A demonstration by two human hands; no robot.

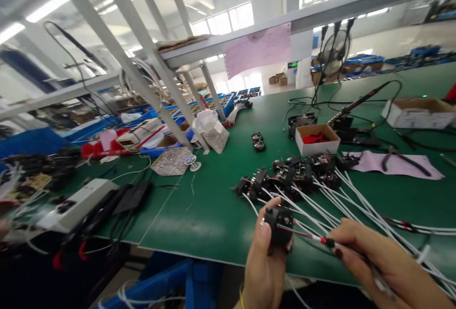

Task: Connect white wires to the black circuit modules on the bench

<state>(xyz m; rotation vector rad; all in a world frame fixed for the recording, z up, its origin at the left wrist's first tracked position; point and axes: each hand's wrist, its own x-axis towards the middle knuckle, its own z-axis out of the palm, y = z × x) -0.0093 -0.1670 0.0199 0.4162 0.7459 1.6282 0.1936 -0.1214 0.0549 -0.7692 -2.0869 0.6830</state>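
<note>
My left hand is wrapped around a small black plastic housing, held above the front edge of the bench. Thin red and green wires run from the housing to a white cable end with a red and a black sleeve. The fingertips of my right hand pinch the cable at the black sleeve. Just beyond my hands lies a pile of similar black housings, with white cables trailing to the right.
A white box of red parts stands behind the pile, beside a small black fan and a soldering iron. Pliers lie on pink paper. At left are a solder spool and a white power strip.
</note>
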